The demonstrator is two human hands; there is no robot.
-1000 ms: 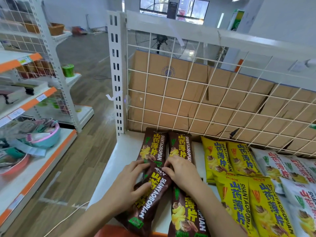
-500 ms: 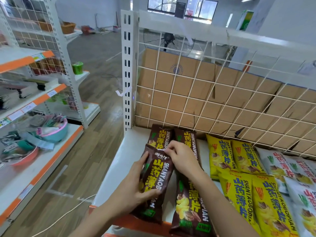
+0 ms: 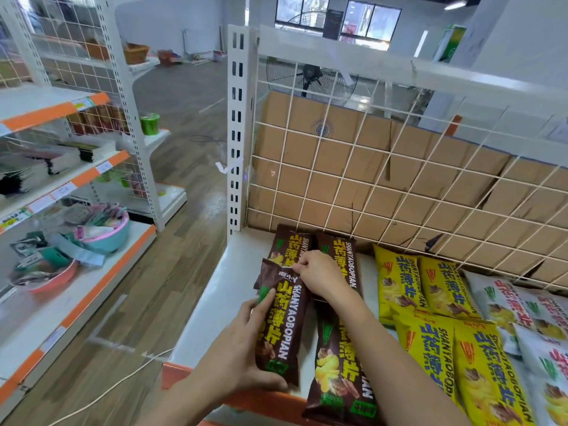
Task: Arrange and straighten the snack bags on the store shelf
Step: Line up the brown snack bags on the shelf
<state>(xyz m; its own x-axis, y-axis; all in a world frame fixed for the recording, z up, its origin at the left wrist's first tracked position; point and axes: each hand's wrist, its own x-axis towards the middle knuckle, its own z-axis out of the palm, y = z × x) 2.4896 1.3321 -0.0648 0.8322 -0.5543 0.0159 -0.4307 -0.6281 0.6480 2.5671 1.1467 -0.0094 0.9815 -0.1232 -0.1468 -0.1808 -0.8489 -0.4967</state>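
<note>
Brown snack bag [image 3: 282, 321] near the shelf's [image 3: 212, 299] front left corner

The left hand [image 3: 239, 358] clasps its lower left side, thumb on the front, and the right hand [image 3: 322, 278] pinches its top edge. Another brown bag [image 3: 341, 373] lies just beside it.

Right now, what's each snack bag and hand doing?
held brown bag, gripped by both hands, top edge crumpled.
left hand, grips its lower part.
right hand, pinches its top edge.
front brown bag, lying flat beside it.
yellow bags, lying flat in rows.
white bags, lying overlapped.
</note>
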